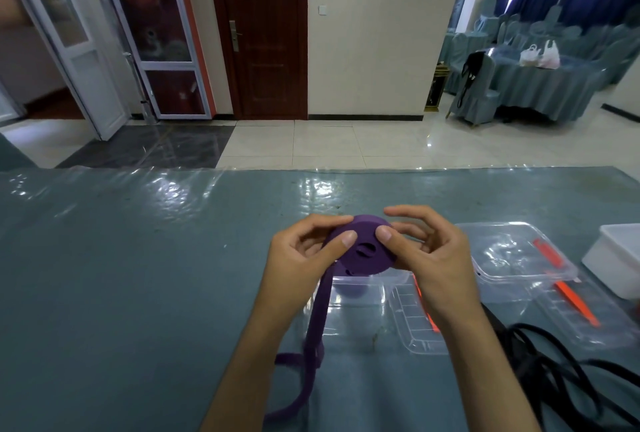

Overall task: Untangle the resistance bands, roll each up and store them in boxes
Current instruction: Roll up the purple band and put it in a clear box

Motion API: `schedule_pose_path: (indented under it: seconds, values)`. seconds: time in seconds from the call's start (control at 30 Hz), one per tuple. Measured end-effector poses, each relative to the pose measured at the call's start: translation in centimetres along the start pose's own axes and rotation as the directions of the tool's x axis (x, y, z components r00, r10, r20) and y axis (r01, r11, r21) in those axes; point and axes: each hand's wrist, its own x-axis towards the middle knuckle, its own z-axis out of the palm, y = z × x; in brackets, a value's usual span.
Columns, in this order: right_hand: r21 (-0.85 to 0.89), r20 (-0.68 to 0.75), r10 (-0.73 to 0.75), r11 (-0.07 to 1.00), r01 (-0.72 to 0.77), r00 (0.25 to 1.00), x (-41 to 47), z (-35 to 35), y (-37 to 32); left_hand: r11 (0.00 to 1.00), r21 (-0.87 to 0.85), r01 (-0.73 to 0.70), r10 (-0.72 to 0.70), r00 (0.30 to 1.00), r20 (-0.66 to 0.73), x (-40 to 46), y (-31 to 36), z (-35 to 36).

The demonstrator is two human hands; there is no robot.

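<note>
Grey-blue worktop (138, 275) under clear plastic sheeting carries all items. Two clear boxes: one open box (360, 296) directly beneath the hands, a second (512, 251) to its right with lid and orange clip. White box (616, 258) at far right edge. Black bands (554, 359) lie tangled near right. Purple band (360, 251), mostly rolled, held above the open box; tail trails to worktop. Left hand (304, 255) and right hand (426, 255) both grip the roll, thumbs on its face

Table (121, 275) left bare; boxes (512, 258), cords (571, 372) right.
</note>
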Motion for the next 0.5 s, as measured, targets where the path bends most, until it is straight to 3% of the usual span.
schedule_pose_path:
  seconds: [0.1,0.2,0.3,0.5]
  values:
    - [0.015,0.042,0.002,1.0,-0.003,0.999,-0.3,-0.3,0.2,0.999,-0.041,0.028,-0.025,0.997,0.068,0.1,0.1,-0.7]
    - [-0.046,0.115,0.041,0.998,-0.036,0.993,-0.3,-0.5,0.1,1.0,0.0,0.0,0.0,1.0,0.018,0.0,0.2,-0.4]
    - [0.002,0.055,0.024,1.0,-0.024,0.998,-0.2,-0.5,-0.3,0.999,0.021,-0.032,0.032,0.999,-0.018,0.1,0.3,0.4]
    - [0.095,0.023,-0.036,0.995,0.033,0.999,-0.2,-0.3,-1.3,0.991,0.044,-0.124,0.118,0.986,0.118,0.4,1.3,-0.5]
